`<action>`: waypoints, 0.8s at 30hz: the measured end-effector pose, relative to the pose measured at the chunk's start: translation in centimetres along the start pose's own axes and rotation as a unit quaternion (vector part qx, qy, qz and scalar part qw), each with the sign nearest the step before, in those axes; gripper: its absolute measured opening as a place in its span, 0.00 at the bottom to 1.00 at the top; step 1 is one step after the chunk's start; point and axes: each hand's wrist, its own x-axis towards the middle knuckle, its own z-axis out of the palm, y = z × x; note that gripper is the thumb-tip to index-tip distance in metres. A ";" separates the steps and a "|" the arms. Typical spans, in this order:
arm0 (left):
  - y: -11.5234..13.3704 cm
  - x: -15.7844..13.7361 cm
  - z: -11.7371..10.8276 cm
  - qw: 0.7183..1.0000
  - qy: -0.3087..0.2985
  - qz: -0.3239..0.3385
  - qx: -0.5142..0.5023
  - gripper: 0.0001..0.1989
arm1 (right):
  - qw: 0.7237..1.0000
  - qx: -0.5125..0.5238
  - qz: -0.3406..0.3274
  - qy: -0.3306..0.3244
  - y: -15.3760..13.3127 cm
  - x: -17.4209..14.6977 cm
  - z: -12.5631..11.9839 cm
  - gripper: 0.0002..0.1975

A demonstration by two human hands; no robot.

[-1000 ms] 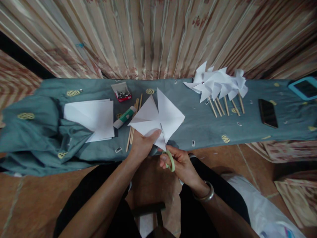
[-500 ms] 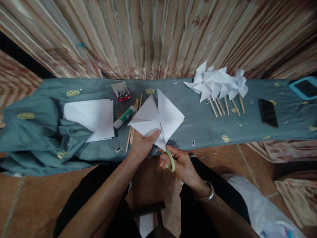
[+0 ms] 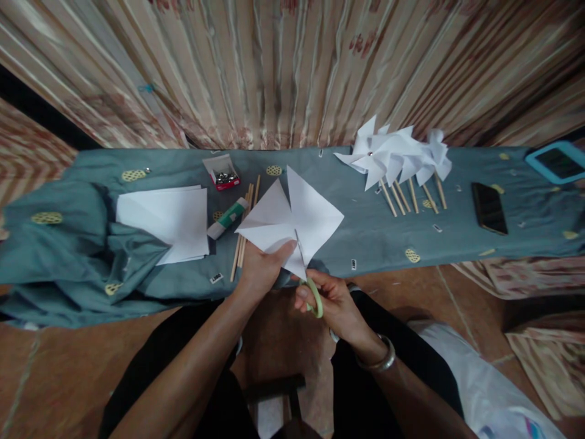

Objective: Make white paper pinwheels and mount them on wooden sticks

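Observation:
A square sheet of white paper (image 3: 315, 210), slit from its corners toward the middle, is pinched in my left hand (image 3: 264, 265), thumb on top. My right hand (image 3: 331, 299) grips scissors with light green handles (image 3: 315, 299). Their blades lie along the paper's near corner, pointing toward its centre. Part of my left fingers is hidden under the sheet. Just left of the paper lie several thin wooden sticks (image 3: 237, 253) and a green and white glue stick (image 3: 228, 217).
A stack of white paper (image 3: 167, 219) lies on the left of the cloth-covered table (image 3: 384, 238). Behind the glue stick sits an open red box of metal pins (image 3: 223, 177). Paper pinwheels (image 3: 393, 152) on sticks, a phone (image 3: 489, 207) and a blue-framed device (image 3: 557, 161) are on the right.
Both hands keep nearly the same place, with the scissors still at the near corner. The paper's right flap spreads slightly wider. The view has shifted a little.

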 end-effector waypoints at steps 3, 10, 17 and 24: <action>0.1 0.1 0.0 1.000 -0.006 0.001 0.000 0.19 | 1.000 -0.004 0.008 -0.010 0.2 -0.3 -0.3 0.15; 0.4 1.3 -0.5 0.999 0.025 0.019 -0.016 0.20 | 0.996 -0.019 0.067 -0.055 0.5 -1.4 -1.8 0.17; 0.1 2.1 -0.9 0.999 0.040 0.023 -0.026 0.19 | 0.975 -0.003 0.114 -0.189 -1.2 -2.8 -5.1 0.22; 0.0 1.4 -0.4 0.999 -0.036 -0.002 0.027 0.20 | 0.982 -0.046 -0.075 0.168 -2.3 -1.9 -9.2 0.21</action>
